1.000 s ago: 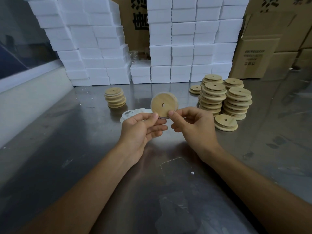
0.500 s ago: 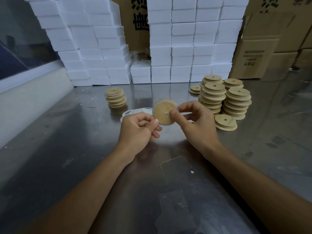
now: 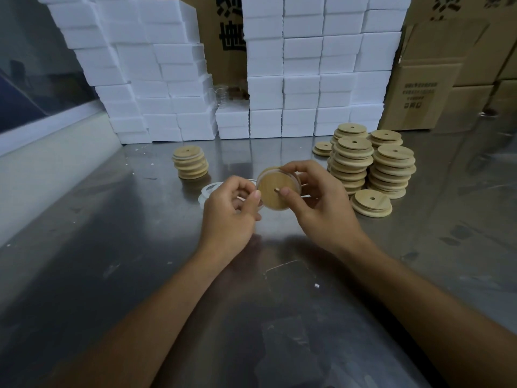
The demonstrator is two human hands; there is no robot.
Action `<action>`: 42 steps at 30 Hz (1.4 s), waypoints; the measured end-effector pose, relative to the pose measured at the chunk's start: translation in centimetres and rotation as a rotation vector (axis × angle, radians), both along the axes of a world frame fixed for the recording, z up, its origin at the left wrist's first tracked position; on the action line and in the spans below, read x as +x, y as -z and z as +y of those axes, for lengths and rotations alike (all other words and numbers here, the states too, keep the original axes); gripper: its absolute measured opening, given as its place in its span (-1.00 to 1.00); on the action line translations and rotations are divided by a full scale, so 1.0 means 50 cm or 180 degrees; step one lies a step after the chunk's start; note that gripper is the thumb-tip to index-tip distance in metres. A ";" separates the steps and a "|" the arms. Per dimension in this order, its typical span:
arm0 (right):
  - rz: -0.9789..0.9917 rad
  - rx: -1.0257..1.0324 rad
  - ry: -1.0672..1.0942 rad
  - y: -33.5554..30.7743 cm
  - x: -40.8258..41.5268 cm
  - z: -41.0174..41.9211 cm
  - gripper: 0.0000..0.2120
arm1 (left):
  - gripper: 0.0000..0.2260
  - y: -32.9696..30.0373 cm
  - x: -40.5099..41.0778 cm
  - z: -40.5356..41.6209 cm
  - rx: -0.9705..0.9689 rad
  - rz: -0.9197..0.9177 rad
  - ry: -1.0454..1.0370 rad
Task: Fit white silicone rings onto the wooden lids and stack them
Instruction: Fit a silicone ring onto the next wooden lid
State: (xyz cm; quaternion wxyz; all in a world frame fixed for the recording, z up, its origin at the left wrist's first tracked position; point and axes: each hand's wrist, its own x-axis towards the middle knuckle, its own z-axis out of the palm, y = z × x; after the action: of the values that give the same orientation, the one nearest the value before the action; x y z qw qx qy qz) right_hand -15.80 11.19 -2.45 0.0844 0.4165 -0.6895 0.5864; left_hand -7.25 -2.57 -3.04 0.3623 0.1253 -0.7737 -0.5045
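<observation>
holding one wooden lid (image 3: 275,189) upright above the tabletop (image 3: 112,261) centre, right hand (image 3: 316,203) clamped on its rim, left hand (image 3: 232,211) pinching its left edge, white rings (image 3: 208,190) lying just behind.

Both forearms are bare to the frame's edge, the hands (image 3: 279,208) ungloved, with no jewellery.

You've got one round wooden lid (image 3: 275,189) tilted up between your fingers (image 3: 285,191), white ring (image 3: 279,170) on its rim; loose rings (image 3: 208,190) lie just behind your left fingers.
</observation>
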 end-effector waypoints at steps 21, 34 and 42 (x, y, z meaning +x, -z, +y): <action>-0.1041 0.0028 0.0474 0.015 0.013 -0.011 -0.88 | -0.86 -0.025 -0.005 -0.106 0.2142 0.0317 -0.0259; -0.1237 0.0204 0.0390 0.013 0.012 -0.009 -0.91 | -0.92 -0.025 -0.070 -0.265 0.3235 0.0867 -0.0255; -0.1206 0.0255 0.0317 0.013 0.012 -0.009 -0.91 | -0.89 -0.025 -0.091 -0.284 0.3156 0.0861 -0.0383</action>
State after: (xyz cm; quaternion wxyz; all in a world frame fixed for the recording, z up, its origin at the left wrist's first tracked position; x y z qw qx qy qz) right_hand -15.21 10.73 -3.08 -0.0345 0.2671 -0.7356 0.6216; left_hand -11.78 -16.78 -1.79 0.3845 0.2598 -0.3792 -0.8005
